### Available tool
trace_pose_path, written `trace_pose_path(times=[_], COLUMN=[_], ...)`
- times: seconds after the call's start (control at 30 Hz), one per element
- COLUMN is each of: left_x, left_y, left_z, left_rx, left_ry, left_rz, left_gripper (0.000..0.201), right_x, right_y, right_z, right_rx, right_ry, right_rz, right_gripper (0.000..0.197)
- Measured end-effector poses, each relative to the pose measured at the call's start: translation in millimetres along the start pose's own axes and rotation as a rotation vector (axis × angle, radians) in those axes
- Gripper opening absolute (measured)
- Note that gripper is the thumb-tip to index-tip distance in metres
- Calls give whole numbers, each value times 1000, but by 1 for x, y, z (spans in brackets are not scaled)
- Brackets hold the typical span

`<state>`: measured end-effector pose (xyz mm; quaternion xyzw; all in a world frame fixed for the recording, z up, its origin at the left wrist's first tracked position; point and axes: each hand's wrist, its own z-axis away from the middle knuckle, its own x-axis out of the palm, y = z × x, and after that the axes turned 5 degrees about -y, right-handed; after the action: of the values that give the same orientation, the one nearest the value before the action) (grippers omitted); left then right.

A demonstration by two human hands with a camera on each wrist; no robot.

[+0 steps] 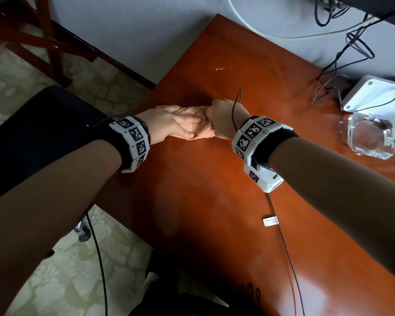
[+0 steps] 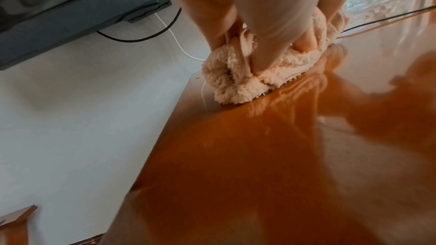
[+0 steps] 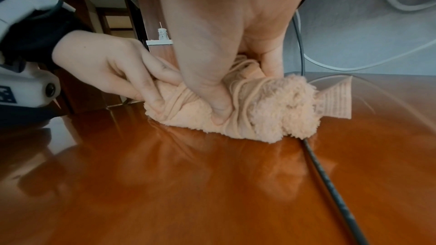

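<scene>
A peach fluffy cloth (image 3: 271, 111) lies bunched into a tight roll on the glossy orange-brown table (image 1: 214, 201), with a ribbed label (image 3: 335, 98) sticking out of one end. Both hands grip it side by side. In the right wrist view my right hand (image 3: 212, 74) squeezes the middle of the roll, its thumb pressed into the folds. My left hand (image 3: 113, 70) holds the other end, fingers curled round the fabric. Seen from the head, the left hand (image 1: 176, 120) and right hand (image 1: 224, 115) meet over the cloth (image 1: 201, 133), which they mostly hide. The left wrist view shows the fingers (image 2: 261, 59) dug into the cloth (image 2: 231, 81).
A clear glass ashtray (image 1: 369, 137) and a white box (image 1: 379, 94) stand at the table's right side. Tangled black and white cables (image 1: 351, 42) hang behind. A black cable (image 1: 283, 242) with a white tag (image 1: 270, 221) crosses the table. A black chair (image 1: 37, 133) stands to the left.
</scene>
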<state>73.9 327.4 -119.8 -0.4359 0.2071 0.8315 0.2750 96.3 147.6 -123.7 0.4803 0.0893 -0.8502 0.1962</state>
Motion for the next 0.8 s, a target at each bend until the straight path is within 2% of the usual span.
trace_pose_path(times=[0.37,0.53,0.6,0.67,0.73,0.8], left_x=[-7,-15,-19,-22,-23,-22], left_y=[-19,-26,-27,-22,-11,3], left_z=[-11,-17,-18,-15,-13,-14], left_rx=[48,29,28,36,-3,-110], left_ry=[39,-6,5,112,288,391], left_rz=[-81,-123,-90,-4,64,96], left_gripper=[71,74,65,46,31,33], right_x=[-10,-18,-20,-21,-19,-16], right_y=[4,10,11,10,10,10], right_z=[-18,-27,-30,-29,-27,-23], right_rx=[4,-12,-3,5,16,25], right_ry=[21,54,70,71,81,111], right_rz=[4,45,55,49,28,31], right_gripper=[24,30,31,33,35,39])
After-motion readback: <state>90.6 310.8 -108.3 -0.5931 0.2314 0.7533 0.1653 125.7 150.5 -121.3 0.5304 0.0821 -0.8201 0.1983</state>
